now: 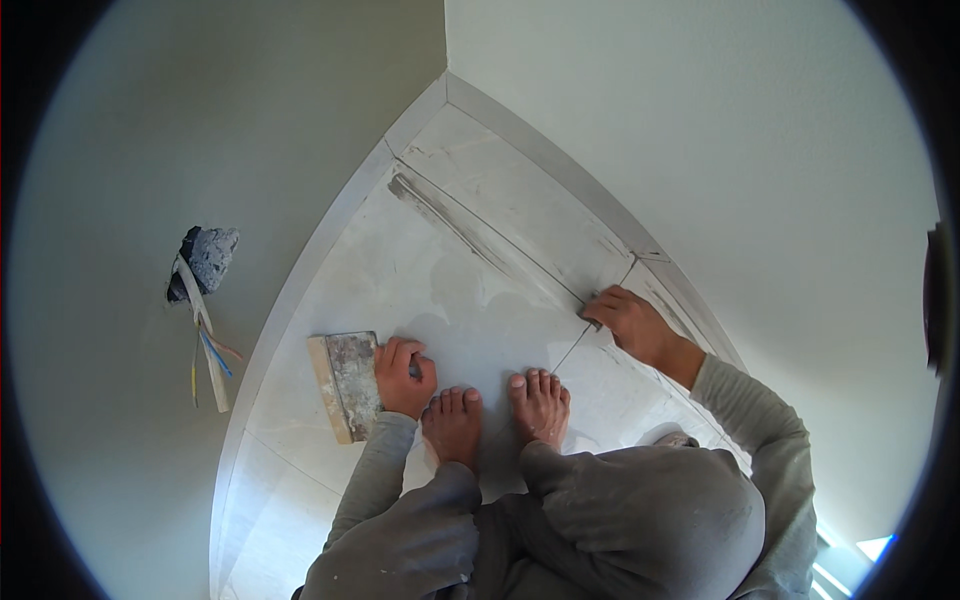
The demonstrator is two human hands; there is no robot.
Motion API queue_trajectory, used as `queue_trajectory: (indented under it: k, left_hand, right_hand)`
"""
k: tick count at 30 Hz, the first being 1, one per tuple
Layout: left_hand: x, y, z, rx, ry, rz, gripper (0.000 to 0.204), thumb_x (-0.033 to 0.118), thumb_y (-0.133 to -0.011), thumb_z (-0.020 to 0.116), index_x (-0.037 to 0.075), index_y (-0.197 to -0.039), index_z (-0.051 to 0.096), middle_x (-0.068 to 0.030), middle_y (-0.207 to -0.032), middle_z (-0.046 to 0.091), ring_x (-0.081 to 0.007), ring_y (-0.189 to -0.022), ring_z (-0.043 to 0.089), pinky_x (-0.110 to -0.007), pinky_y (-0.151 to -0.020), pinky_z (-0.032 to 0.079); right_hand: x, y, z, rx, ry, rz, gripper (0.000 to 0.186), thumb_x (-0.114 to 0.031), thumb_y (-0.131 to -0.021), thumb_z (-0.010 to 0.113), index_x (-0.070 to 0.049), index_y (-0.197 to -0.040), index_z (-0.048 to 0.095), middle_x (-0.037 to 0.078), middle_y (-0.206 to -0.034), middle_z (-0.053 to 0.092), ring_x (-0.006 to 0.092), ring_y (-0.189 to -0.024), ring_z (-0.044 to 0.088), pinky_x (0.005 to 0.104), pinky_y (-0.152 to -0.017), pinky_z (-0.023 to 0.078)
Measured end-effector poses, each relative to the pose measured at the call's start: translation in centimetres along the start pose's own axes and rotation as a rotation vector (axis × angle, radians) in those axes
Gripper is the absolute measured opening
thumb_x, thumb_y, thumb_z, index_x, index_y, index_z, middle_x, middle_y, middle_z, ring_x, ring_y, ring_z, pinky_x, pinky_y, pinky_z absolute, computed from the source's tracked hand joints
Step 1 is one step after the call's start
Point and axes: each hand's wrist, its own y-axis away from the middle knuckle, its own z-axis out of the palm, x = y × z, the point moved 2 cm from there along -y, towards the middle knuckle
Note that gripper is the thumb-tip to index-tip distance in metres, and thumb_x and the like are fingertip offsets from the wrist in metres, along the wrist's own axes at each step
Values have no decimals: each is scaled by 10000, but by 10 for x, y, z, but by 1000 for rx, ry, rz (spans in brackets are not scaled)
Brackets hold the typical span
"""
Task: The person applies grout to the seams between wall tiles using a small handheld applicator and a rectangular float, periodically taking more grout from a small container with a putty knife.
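Observation:
My left hand (pixel 405 378) is closed at the right side of a wide, flat grout float (pixel 350 385), its grey face smeared with dried residue and a tan strip along its left edge. Its grip is hidden by my fingers. Farther right, my right hand (pixel 630 322) is bent down to the floor with fingers pinched together where tile joints meet. A small dark thing shows at those fingertips, too hidden to name. Pale floor tiles (pixel 400 260) lie under both hands. Dark grout smears (pixel 450 222) run beside the long joint toward the corner.
Light skirting tiles (pixel 520 135) line both walls, meeting at the far corner. In the left wall, loose wires (pixel 208 335) hang from a broken-out hole (pixel 212 255). My bare feet (pixel 541 405) stand between my hands. A dark object (pixel 938 300) is at the right rim.

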Motion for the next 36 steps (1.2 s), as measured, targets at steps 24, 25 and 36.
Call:
queue_trajectory:
  k: [24, 25, 36]
  left_hand:
    - [4, -3, -2, 2, 11, -37, 172, -16, -774, 603, 72, -917, 638, -121, -897, 636, -360, -818, 609, -457, -754, 456]
    - [3, -3, -4, 2, 13, -37, 172, -16, -774, 603, 74, -916, 637, -120, -898, 637, -360, -820, 609, -455, -750, 455]
    - [-1, -1, -4, 23, -3, -27, 187, -14, -737, 608, 86, -891, 645, -101, -863, 627, -341, -769, 583, -448, -728, 456]
  right_hand:
    - [-36, -54, -21, 425, -584, 498, 173, -48, -917, 687, -4, -1080, 728, 91, -1027, 732, 189, -777, 711, 357, -663, 553]
    - [-37, -68, -24, 417, -584, 488, 173, -48, -917, 687, -4, -1080, 728, 91, -1027, 732, 189, -777, 711, 357, -663, 553]
    - [-62, -264, -16, 420, 107, -189, 225, -38, -813, 709, -50, -1038, 724, 96, -1026, 719, 317, -1089, 634, 437, -924, 543]
